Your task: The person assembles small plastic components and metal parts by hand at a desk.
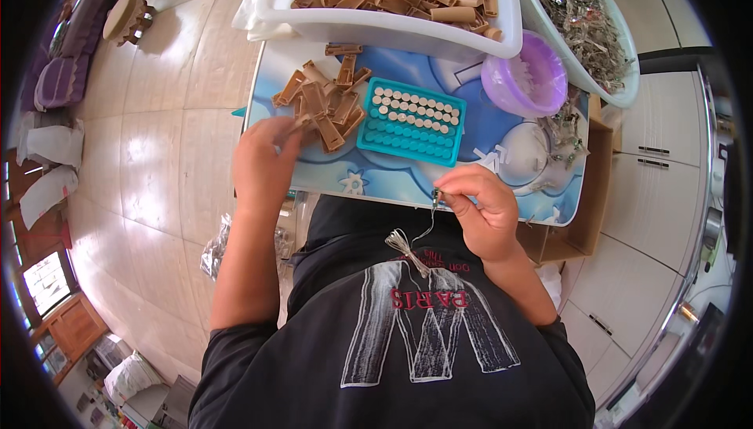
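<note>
At the left of the table my left hand (267,164) reaches into a small pile of brown plastic casings (315,106). Its thumb and fingers are closed on one casing at the pile's near edge. Near the table's front edge, my right hand (484,208) pinches a small circuit board (436,196) between thumb and fingertips. A thin wire hangs from the board to a bundled coil of pale wire (406,245) in front of my shirt. Between the hands lies a teal tray (367,140) with rows of round, button-like silver pieces (412,107) in its far half.
A white bin (376,27) heaped with brown casings stands at the back. Right of it are a purple bowl (502,88) with a clear plastic liner and a pale tub (620,88) full of wired parts. Loose wired parts (566,135) lie at the table's right side, above a cardboard box (600,170).
</note>
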Tool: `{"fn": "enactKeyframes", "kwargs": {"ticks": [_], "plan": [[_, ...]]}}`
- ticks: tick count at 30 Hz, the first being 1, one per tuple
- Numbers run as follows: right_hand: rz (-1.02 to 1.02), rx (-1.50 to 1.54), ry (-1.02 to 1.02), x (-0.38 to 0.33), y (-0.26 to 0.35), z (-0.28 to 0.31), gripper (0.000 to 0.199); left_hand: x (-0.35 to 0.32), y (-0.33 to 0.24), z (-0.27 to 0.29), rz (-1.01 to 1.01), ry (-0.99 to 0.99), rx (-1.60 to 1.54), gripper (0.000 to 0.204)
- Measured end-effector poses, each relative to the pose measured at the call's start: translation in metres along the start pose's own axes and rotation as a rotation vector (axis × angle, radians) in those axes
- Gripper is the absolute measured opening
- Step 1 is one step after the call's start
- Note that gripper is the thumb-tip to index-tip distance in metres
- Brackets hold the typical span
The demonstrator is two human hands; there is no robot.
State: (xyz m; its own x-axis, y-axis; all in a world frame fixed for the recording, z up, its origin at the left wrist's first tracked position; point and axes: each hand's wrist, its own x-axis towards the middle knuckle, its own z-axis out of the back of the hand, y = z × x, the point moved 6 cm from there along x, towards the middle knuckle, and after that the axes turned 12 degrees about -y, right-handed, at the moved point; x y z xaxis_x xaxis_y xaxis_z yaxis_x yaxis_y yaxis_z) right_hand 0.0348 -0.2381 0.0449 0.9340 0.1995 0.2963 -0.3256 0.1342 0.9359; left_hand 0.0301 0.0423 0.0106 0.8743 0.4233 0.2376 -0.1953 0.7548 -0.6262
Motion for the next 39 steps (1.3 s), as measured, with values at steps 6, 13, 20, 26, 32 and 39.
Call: {"fn": "enactKeyframes", "kwargs": {"ticks": [6,13,20,26,32,39], "plan": [[-0.013,0.055,0.050,0.001,0.000,-0.006,0.008,-0.003,-0.018,0.013,0.073,-0.076,-0.218,0.017],[0.005,0.127,0.056,0.009,0.009,-0.022,0.009,-0.072,-0.088,-0.044,0.376,0.587,-0.962,0.032],[0.016,0.054,-0.004,0.004,-0.002,-0.011,0.009,-0.082,-0.100,-0.057,0.511,0.746,-1.116,0.032],[0.092,-0.041,-0.062,0.006,0.004,-0.009,0.009,-0.087,-0.090,-0.073,0.766,0.833,-1.298,0.031],[0.103,-0.148,-0.117,0.004,0.005,-0.008,0.011,-0.094,-0.100,-0.076,1.100,0.865,-1.603,0.029],[0.064,-0.153,-0.038,0.005,-0.005,-0.008,0.012,-0.096,-0.095,-0.079,1.053,0.903,-1.707,0.030]]}}
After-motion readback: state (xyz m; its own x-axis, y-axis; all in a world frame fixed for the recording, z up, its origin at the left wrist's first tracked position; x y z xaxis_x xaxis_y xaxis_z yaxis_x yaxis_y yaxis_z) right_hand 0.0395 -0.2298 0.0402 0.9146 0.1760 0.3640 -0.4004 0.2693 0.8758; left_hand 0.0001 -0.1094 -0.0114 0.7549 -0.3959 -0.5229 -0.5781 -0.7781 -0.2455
